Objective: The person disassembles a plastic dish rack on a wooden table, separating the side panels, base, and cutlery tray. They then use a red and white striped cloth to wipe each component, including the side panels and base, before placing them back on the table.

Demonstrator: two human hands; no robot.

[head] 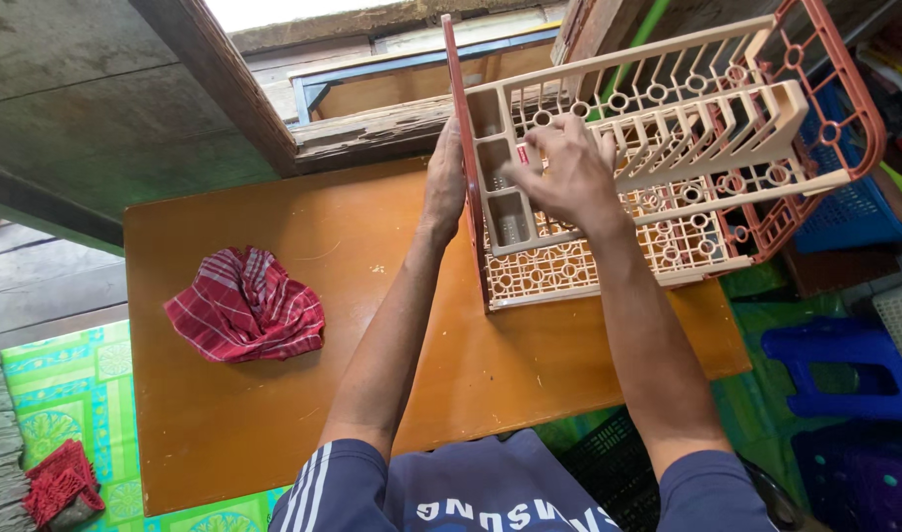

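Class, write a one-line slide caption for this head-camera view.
Left hand and right hand hold a tipped beige dish rack on an orange table, beside a red checked cloth.

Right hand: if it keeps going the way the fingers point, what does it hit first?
The right hand already rests on the beige rack, fingers aimed up and left. Straight on, it would likely meet the rack's small compartments, then the red-brown frame that the left hand grips. Depth is unclear.
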